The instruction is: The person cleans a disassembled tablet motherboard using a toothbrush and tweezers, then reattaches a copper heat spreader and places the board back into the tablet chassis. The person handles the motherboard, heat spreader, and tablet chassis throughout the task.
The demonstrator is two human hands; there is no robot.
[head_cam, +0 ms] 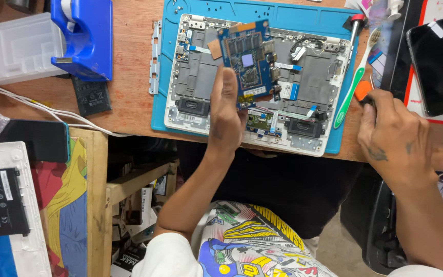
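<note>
On the left I see a clear plastic box (14, 48); I cannot tell what is inside. My left hand (226, 110) has its grip clenched on the blue circuit board (246, 56), lifted above the open laptop shell (314, 82). My right hand (393, 138) pinches an orange-tipped tool (362, 91) on the bench (129, 92). I think the board is coming out; next needs a gentle lift.

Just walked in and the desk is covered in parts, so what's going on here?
A person sits at a wooden desk with an opened laptop shell lying on a blue work mat. The left hand holds a blue circuit board lifted above the shell. The right hand grips a small orange-tipped tool at the mat's right edge, beside a green toothbrush. A dark phone lies to the right.
</note>
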